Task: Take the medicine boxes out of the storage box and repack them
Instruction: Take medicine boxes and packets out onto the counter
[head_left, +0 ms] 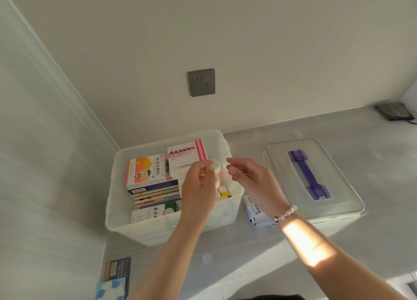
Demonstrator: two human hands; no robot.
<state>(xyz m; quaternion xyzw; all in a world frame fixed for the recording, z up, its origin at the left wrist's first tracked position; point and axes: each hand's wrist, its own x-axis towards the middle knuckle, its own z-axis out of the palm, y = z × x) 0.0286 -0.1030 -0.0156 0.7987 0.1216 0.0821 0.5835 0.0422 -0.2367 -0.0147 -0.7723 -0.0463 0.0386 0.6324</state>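
Observation:
A translucent white storage box (126,223) stands on the grey counter in the corner. Inside lie an orange-and-yellow medicine box (144,169), a pink-and-white medicine box (184,156), a row of thin boxes on edge (155,193) and a white box with green print (153,211). Small bottles (224,192) fill its right side. My left hand (198,187) is over the box, its fingers closed on a white bottle (215,165). Just right of the bottle, my right hand (248,178) hovers with thumb and forefinger apart and nothing visibly in it.
The clear lid with a purple handle (313,178) lies on the counter to the right. A white-and-blue medicine box (256,214) sits between lid and storage box. Two more boxes (115,272) lie at the lower left. A grey wall socket (201,82) is behind.

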